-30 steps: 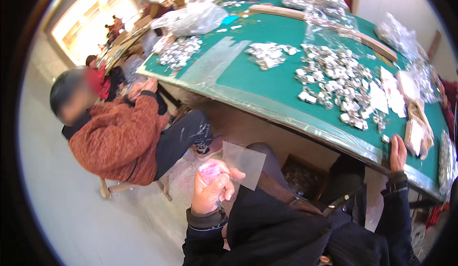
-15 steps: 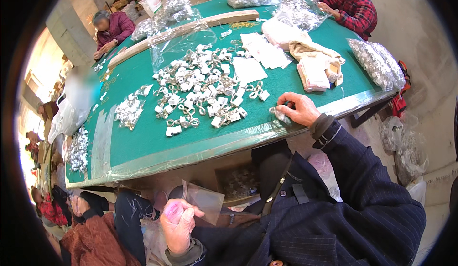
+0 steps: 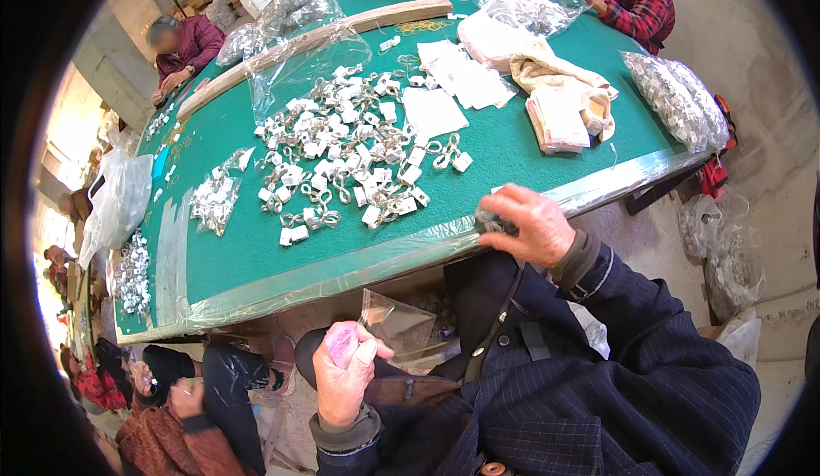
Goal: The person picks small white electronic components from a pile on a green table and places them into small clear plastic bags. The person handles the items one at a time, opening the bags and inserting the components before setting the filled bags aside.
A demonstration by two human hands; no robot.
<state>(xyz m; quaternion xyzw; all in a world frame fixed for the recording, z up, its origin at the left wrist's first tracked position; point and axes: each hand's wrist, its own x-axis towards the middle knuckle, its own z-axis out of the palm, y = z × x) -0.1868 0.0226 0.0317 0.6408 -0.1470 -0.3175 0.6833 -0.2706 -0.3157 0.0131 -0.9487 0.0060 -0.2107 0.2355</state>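
My left hand (image 3: 346,378) is closed below the table edge, pinching a clear plastic bag (image 3: 400,326) between thumb and fingers. Something pink (image 3: 342,343) shows against its curled fingers; what it is I cannot make out. At the table's near edge my right hand (image 3: 538,230) curls round a small bundle of grey metal loops (image 3: 489,221), partly hidden behind the fingers. Beyond it, on the green tabletop, lies a loose heap of white blocks with metal loops (image 3: 342,147). A smaller bagged cluster of the same pieces (image 3: 215,201) lies to the left.
White paper sheets (image 3: 434,114), a beige cloth (image 3: 559,79) and a packet stack (image 3: 557,121) lie beyond the heap. A filled clear bag (image 3: 675,100) sits at the right edge. A wooden beam (image 3: 316,49) crosses the table. Co-workers sit at the far side and lower left.
My left hand has risen and moved right with the clear bag, closer to the table edge. My right hand has shifted slightly left and down with the metal bundle. The view has shifted a little.
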